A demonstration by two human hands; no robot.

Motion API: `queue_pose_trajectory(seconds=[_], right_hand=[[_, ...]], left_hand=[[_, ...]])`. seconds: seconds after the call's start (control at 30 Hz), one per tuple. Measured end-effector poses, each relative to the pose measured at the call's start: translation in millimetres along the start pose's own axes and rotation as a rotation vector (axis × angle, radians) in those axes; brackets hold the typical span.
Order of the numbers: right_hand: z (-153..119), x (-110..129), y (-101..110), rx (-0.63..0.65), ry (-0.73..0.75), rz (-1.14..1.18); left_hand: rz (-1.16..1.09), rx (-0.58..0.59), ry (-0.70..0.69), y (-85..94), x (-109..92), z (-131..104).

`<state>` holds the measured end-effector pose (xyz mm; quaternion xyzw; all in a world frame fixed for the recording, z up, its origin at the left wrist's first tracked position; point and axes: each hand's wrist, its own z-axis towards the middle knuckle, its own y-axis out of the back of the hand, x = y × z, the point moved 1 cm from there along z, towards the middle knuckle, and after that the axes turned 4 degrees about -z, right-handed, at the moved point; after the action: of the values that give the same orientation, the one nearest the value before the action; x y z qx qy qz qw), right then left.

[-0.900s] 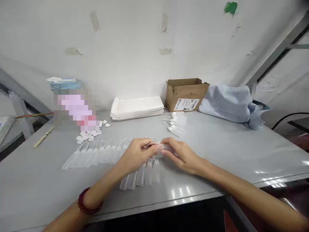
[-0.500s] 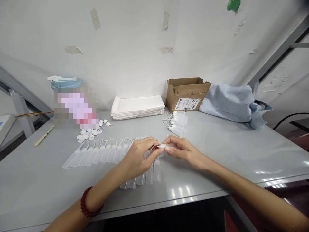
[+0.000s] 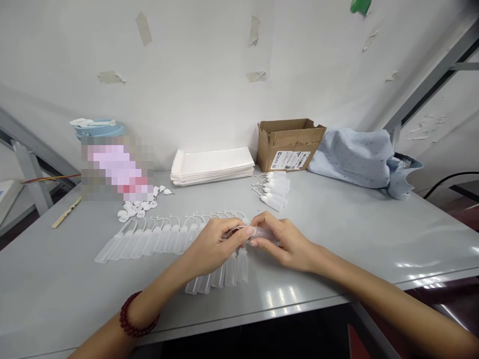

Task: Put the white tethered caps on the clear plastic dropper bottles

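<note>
from where i stand, the person is busy with one small clear bottle (image 3: 266,235), held level just over the tabletop (image 3: 337,222) in front of them. the left hand (image 3: 213,245) has its thumb and forefinger pinched at the bottle's neck end, where a thin pale strand curves back toward the palm; the right hand (image 3: 290,244) has its fingers closed around the body. i can't tell whether the neck piece is fully seated.

as for progress, i'd call it partway. a long row of bottles (image 3: 160,239) lies to the left, each with a thin curved strand at its top, and a shorter front row (image 3: 231,270) sits partly hidden below the left hand. a whiter bunch of bottles (image 3: 276,192) lies near the cardboard box (image 3: 290,149), also with strands; which group is finished i can't say. a heap of loose white caps (image 3: 136,209) beyond the long row suggests more fitting remains, and the bottle in hand looks unfinished.
</note>
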<state>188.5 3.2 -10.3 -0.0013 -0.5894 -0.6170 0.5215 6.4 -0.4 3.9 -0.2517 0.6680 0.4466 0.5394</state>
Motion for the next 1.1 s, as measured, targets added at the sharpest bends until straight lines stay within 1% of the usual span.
queue_pose_trajectory(seconds=[0.07, 0.2, 0.27, 0.33, 0.37, 0.43, 0.53, 0.6, 0.7, 0.77, 0.83, 0.87, 0.93, 1.0, 1.1], right_hand=[[0, -2, 0, -0.091, 0.074, -0.066], [-1, -7, -1, -0.293, 0.288, -0.243], [-1, -9, -1, -0.351, 0.331, -0.282], [-1, -8, 0, -0.363, 0.324, -0.260], [-2, -7, 0, -0.351, 0.297, -0.224], [-1, -6, 2, -0.291, 0.193, -0.096], [0, -4, 6, -0.164, -0.043, 0.185], [2, -6, 8, -0.097, -0.179, 0.391], [6, -10, 8, -0.028, -0.312, 0.653], [7, -12, 7, 0.007, -0.358, 0.753], [8, -14, 7, 0.018, -0.362, 0.785], [8, -14, 7, 0.013, -0.350, 0.767], [7, -12, 8, -0.026, -0.303, 0.661], [6, -10, 9, -0.087, -0.222, 0.497], [5, -8, 8, -0.177, -0.061, 0.278]], left_hand=[[-0.072, -0.038, 0.034, 1.6, -1, 0], [-0.208, -0.098, 0.089, 4.8, -1, 1], [-0.248, -0.096, 0.084, 5.9, 0, 2], [-0.246, -0.075, 0.065, 6.8, 0, 2], [-0.228, -0.058, 0.053, 7.2, 0, 1], [-0.162, -0.031, 0.025, 7.7, -1, 0], [0.032, -0.055, -0.064, 6.3, -2, -2], [0.191, -0.108, -0.189, 3.5, -2, -3], [0.378, -0.190, -0.425, -1.7, 0, -4], [0.476, -0.223, -0.545, -4.1, 4, -3], [0.547, -0.244, -0.610, -4.7, 7, -2], [0.557, -0.253, -0.614, -4.4, 9, -1], [0.526, -0.257, -0.559, -3.1, 10, 0], [0.451, -0.241, -0.452, -1.5, 9, 1], [0.333, -0.215, -0.302, 0.5, 5, 0]])
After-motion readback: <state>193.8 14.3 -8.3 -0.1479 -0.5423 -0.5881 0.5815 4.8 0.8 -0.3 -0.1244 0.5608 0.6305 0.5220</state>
